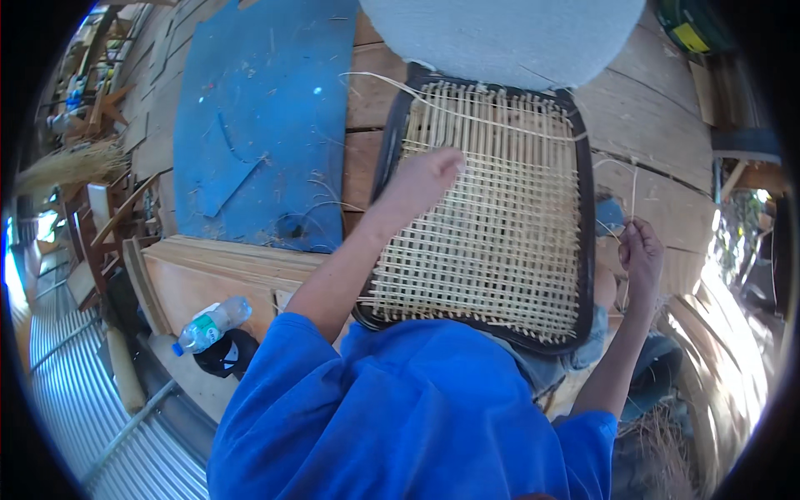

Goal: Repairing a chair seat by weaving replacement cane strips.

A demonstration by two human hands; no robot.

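A woven cane panel in a dark rounded frame lies over my lap, its lattice looser near the far edge, with a loose pale strand crossing there. My left hand is over the upper left of the weave, fingers closed and slightly blurred; what they hold, if anything, I cannot make out. At the panel's right, outside the frame, my right hand pinches a thin pale cane strand, which loops up toward the frame's edge.
A white padded round surface is beyond the panel. At left lie a blue sheet, stacked boards, a plastic bottle and corrugated metal. A dark green container stands at far right on wooden planks.
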